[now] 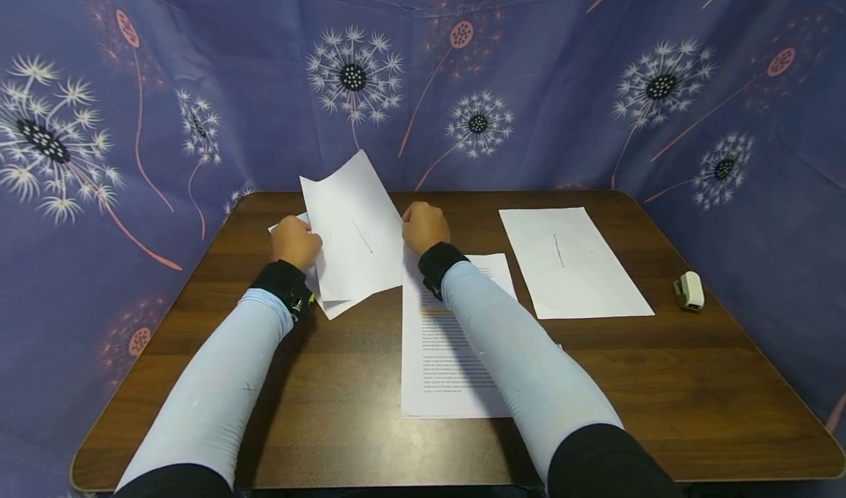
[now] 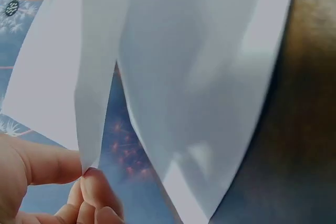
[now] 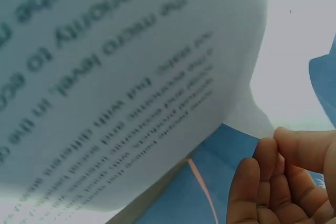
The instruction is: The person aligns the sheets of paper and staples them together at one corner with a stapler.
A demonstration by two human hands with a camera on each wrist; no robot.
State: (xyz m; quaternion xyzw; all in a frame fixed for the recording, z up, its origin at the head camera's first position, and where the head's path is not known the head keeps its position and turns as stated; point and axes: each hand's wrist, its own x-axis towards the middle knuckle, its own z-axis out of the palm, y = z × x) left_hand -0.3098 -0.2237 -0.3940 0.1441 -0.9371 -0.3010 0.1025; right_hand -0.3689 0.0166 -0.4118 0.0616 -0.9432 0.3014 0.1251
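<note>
A white sheet of paper (image 1: 350, 226) with a short dark line on it is held up and tilted over the left-centre of the table. My left hand (image 1: 295, 242) pinches its left side; in the left wrist view, thumb and forefinger (image 2: 55, 166) meet on a corner. At the opposite side my right hand (image 1: 424, 228) holds it, and the right wrist view shows the corner between thumb and fingertips (image 3: 268, 145). More white paper (image 1: 340, 308) shows beneath the raised sheet. Printed pages (image 1: 456, 358) with a highlighted line lie below my right forearm, which hides part of them.
Another white sheet (image 1: 575, 263) with a short line lies flat to the right. Beyond it, near the table's right edge, sits a small white and dark stapler (image 1: 690, 291). A blue dandelion-print cloth (image 1: 410, 79) hangs behind the brown table (image 1: 344, 424).
</note>
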